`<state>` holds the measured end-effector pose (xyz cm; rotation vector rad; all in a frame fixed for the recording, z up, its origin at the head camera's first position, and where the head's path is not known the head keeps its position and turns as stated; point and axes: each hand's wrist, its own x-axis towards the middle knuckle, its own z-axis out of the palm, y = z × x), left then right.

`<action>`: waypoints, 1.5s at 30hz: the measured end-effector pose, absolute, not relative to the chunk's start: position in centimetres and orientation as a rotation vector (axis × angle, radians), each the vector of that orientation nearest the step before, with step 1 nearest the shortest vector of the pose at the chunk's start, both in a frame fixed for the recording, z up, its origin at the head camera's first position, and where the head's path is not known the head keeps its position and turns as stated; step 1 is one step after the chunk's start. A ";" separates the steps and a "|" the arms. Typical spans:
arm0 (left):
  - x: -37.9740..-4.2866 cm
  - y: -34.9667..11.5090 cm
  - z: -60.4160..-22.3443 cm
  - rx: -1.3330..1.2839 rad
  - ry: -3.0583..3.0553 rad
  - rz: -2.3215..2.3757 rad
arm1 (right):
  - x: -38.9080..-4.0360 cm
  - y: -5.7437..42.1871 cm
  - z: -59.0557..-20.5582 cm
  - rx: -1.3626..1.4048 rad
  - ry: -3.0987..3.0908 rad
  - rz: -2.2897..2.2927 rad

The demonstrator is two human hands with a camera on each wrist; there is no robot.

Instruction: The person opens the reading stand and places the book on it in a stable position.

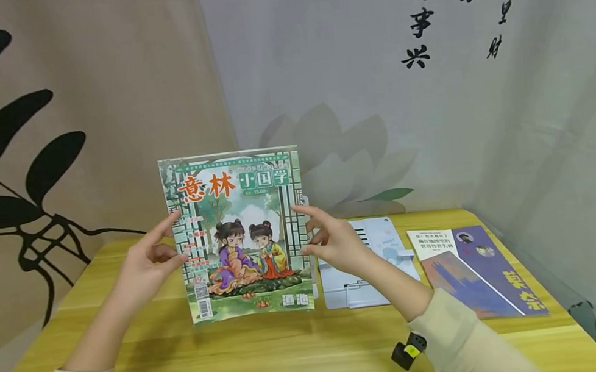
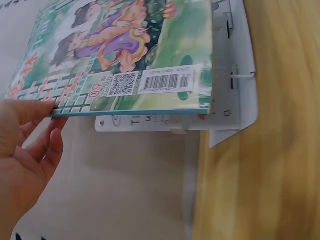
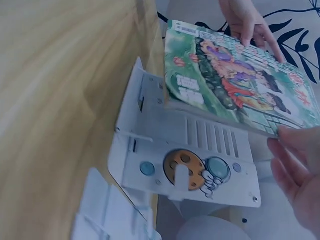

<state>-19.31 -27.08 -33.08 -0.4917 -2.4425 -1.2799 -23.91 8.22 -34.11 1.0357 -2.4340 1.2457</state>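
Note:
A magazine with a green illustrated cover of two children stands upright, cover toward me. My left hand pinches its left edge between thumb and fingers. At the opposite edge, my right hand pinches it the same way. Right behind the magazine is a white metal book stand with a cookie print and slots, mostly hidden in the head view. The left wrist view shows the stand's bottom ledge beside the magazine's lower edge; I cannot tell whether they touch.
A second white book stand stands to the right on the wooden table. Farther right lies a purple and blue book or booklet with a white corner. A printed curtain hangs behind the table.

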 end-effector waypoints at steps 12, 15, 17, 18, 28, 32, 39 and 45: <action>-22.8 -25.6 -28.3 -0.462 -2.456 -1.172 | -27.4 9.0 -30.5 0.912 -2.400 1.249; -23.7 -25.4 -27.9 -0.479 -2.458 -1.162 | -28.3 9.1 -30.1 0.891 -2.387 1.257; -24.4 -25.2 -27.7 -0.484 -2.460 -1.152 | -28.9 9.1 -30.0 0.880 -2.379 1.266; -24.8 -25.2 -27.7 -0.488 -2.459 -1.149 | -29.2 9.1 -30.1 0.873 -2.371 1.272; -27.7 -24.9 -28.4 -0.511 -2.412 -1.153 | -31.7 8.4 -31.1 0.780 -2.315 1.231; -28.5 -24.9 -29.3 -0.505 -2.410 -1.166 | -32.3 8.1 -32.2 0.765 -2.317 1.207; -28.8 -25.1 -30.3 -0.523 -2.400 -1.168 | -32.3 7.6 -33.8 0.763 -2.280 1.222; -28.6 -25.4 -31.0 -0.482 -2.427 -1.171 | -32.2 7.4 -34.5 0.754 -2.300 1.226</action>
